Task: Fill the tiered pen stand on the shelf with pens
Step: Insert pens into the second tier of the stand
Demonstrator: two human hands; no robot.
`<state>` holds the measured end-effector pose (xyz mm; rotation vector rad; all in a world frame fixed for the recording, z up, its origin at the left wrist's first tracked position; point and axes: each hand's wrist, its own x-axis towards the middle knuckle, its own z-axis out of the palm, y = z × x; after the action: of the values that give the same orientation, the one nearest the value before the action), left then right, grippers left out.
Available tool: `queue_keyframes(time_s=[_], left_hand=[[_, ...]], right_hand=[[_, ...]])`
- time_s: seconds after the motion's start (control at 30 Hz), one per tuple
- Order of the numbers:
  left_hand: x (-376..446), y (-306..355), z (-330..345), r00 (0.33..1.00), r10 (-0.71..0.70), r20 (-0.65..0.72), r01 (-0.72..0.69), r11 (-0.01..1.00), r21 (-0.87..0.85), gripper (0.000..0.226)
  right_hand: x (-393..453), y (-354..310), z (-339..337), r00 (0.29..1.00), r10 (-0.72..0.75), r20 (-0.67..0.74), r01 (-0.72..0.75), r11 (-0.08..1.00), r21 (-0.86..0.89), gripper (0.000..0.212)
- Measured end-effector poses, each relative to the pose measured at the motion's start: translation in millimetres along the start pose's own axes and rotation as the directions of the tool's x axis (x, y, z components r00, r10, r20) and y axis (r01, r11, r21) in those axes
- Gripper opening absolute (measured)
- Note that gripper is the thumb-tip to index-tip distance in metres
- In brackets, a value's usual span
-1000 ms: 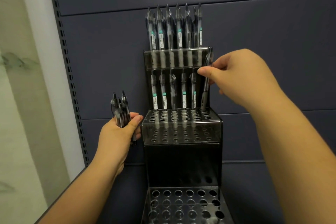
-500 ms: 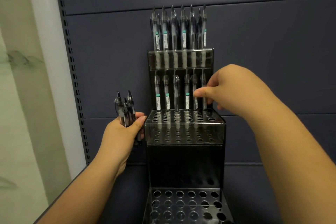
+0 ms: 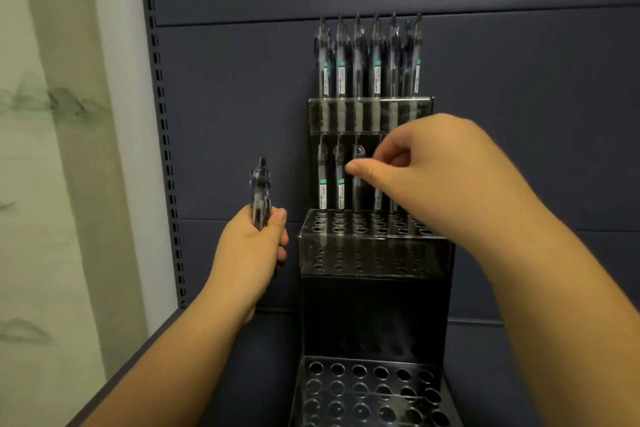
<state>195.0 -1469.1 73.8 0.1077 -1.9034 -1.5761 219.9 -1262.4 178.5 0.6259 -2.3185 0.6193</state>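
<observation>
Beside the pen stand on the shelf, left hand grips spare pens, right hand fingers curled, seemingly empty, risking knocking seated middle-tier pens askew.

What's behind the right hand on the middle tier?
Left of the right hand, three pens stand in the middle tier's back row. Two more barrels show below the fingers; anything farther right is covered.
</observation>
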Motion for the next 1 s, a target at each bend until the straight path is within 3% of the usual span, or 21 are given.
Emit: queue_keyframes(time_s=[0.23, 0.33, 0.43, 0.53, 0.67, 0.87, 1.0], left_hand=[[-5, 14, -2, 0.975, 0.221, 0.016, -0.216, 0.936, 0.279, 0.012], [-8, 16, -1, 0.969, 0.248, -0.014, -0.231, 0.919, 0.318, 0.011], [-16, 24, -3, 0.953, 0.3, -0.033, -0.267, 0.89, 0.369, 0.015], [-19, 27, -4, 0.953, 0.301, -0.035, -0.273, 0.904, 0.328, 0.011], [-13, 18, -3, 0.956, 0.291, -0.043, -0.259, 0.901, 0.348, 0.023], [0, -1, -1, 0.969, 0.235, -0.079, -0.202, 0.933, 0.298, 0.028], [1, -6, -1, 0.973, 0.219, -0.073, -0.187, 0.933, 0.308, 0.027]], right_hand=[[-4, -37, 45, 0.983, -0.181, 0.023, 0.18, 0.983, 0.043, 0.035], [-6, -43, 56, 0.982, -0.188, -0.009, 0.188, 0.981, 0.036, 0.037], [-5, -41, 57, 0.991, -0.135, -0.011, 0.134, 0.97, 0.201, 0.03], [-5, -39, 55, 0.996, -0.093, 0.007, 0.081, 0.901, 0.427, 0.019], [-2, -32, 37, 0.993, 0.005, -0.116, 0.066, 0.793, 0.605, 0.016], [7, -7, 17, 0.976, 0.094, -0.198, 0.063, 0.746, 0.663, 0.021], [11, -2, 26, 0.977, 0.059, -0.207, 0.077, 0.801, 0.593, 0.021]])
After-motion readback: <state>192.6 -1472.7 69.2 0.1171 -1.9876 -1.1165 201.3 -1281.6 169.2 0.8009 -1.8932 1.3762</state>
